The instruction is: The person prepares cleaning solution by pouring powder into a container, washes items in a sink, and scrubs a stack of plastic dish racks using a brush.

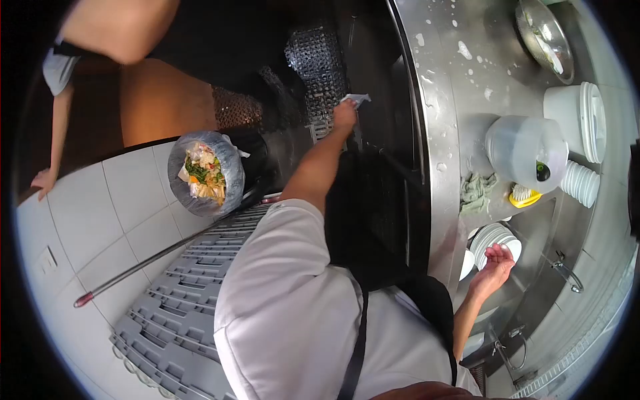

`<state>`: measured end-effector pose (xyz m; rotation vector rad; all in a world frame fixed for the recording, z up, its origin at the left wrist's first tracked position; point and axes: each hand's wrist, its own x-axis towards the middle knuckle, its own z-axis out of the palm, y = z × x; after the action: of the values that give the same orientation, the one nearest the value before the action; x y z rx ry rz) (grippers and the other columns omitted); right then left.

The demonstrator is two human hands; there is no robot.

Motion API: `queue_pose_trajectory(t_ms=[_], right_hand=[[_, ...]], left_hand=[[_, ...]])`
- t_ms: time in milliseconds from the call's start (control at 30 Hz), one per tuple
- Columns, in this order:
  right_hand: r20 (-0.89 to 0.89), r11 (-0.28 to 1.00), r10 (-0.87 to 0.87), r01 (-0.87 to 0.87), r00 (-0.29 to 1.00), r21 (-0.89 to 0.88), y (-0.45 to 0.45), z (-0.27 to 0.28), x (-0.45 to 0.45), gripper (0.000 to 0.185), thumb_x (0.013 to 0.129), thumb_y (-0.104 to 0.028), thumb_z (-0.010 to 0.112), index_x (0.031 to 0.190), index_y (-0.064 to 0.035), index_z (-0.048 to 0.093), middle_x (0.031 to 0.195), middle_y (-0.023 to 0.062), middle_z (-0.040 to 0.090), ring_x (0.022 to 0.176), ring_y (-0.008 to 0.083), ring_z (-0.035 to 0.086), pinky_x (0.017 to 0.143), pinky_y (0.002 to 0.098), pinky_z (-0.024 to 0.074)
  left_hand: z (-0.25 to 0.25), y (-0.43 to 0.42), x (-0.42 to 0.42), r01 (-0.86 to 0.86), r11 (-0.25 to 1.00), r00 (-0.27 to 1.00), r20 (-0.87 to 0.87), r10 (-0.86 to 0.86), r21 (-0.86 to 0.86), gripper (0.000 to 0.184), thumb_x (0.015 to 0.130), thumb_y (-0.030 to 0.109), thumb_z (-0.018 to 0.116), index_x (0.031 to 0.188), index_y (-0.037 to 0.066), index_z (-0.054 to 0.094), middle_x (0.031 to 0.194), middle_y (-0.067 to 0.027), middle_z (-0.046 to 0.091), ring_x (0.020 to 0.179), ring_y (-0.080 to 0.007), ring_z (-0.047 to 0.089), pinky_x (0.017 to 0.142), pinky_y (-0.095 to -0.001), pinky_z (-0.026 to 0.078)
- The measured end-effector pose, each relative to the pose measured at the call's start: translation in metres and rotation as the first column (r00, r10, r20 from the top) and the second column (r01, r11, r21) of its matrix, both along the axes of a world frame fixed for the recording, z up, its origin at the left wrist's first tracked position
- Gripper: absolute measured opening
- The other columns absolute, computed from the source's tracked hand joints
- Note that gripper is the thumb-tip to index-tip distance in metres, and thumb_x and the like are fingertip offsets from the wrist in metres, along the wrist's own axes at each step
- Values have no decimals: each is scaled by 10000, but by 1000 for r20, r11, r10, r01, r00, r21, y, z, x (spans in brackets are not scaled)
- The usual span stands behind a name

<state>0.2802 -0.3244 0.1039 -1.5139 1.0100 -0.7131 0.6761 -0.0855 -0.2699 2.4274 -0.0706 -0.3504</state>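
Observation:
My left hand (pixel 345 117) reaches far forward over the dark floor. Its fingers are closed on a crumpled white sheet (pixel 356 99), paper, cloth or plastic; I cannot tell which. My right hand (pixel 494 269) is at the sink, fingers loosely curled and apart, with nothing visible in it. Just beyond it a stack of white plates (pixel 492 240) stands in the sink; whether the fingertips touch it is unclear. A bin (pixel 235 175) lined with a clear bag and filled with food scraps stands left of my left arm.
Grey plastic crates (pixel 180 313) and a long pole (pixel 133 274) lie along the left. On the steel counter (pixel 440 133) are a metal bowl (pixel 543 40), white tubs (pixel 527 143), a green cloth (pixel 477 193) and a yellow brush (pixel 524 196). Another person's hand (pixel 45 181) rests at the far left.

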Motion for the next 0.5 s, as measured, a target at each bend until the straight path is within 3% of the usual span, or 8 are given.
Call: queue_pose_trajectory(t_ms=[100, 167, 233, 300, 400, 500], right_hand=[[-104, 994, -100, 94, 990, -55, 2, 7, 1, 593, 970, -545, 391, 1144, 7, 523, 998, 121, 631, 843, 182, 591, 788, 307, 458], [-148, 991, -105, 91, 983, -98, -3, 8, -1, 559, 993, -498, 375, 1147, 20, 519, 1003, 136, 631, 848, 195, 592, 790, 319, 470], [-174, 991, -85, 65, 981, -114, -9, 7, 0, 569, 1001, -497, 344, 1138, 26, 523, 1000, 134, 628, 863, 200, 596, 814, 334, 480], [-209, 986, -60, 25, 976, -163, -10, 7, 16, 564, 1006, -487, 336, 1134, 28, 525, 1006, 140, 623, 882, 208, 594, 815, 343, 483], [-209, 973, -45, -5, 977, -231, -16, 0, 40, 563, 1006, -487, 340, 1159, 26, 513, 1013, 149, 617, 898, 217, 590, 829, 351, 477], [-244, 967, -4, -59, 970, -249, -9, -7, 67, 602, 992, -508, 367, 1230, 35, 472, 1039, 159, 623, 912, 226, 595, 846, 348, 474]], left_hand=[[2, -34, -11, 35, 997, 998, 48, -32, -62, 245, 948, 252, 476, 939, 55, 622, 960, -187, 634, 865, -389, 619, 745, -482, 489], [-45, -56, -13, 13, 996, 1000, -22, -15, -83, 257, 949, 249, 470, 918, 40, 616, 926, -201, 638, 876, -408, 615, 755, -499, 480], [-11, -68, -27, -94, 984, 992, -96, 80, -149, 260, 951, 245, 466, 904, 37, 615, 901, -217, 637, 884, -426, 605, 758, -508, 471], [-10, -75, -43, -233, 937, 964, -188, 187, -262, 238, 945, 221, 482, 887, 32, 614, 895, -227, 634, 887, -432, 598, 752, -509, 468], [11, -80, -59, -314, 907, 933, -268, 240, -282, 181, 917, 170, 508, 868, 30, 613, 844, -228, 637, 864, -443, 612, 731, -522, 474], [4, -88, -61, -248, 879, 965, -182, 188, -408, 204, 938, 185, 508, 882, 16, 606, 858, -234, 629, 859, -444, 597, 720, -514, 462]])
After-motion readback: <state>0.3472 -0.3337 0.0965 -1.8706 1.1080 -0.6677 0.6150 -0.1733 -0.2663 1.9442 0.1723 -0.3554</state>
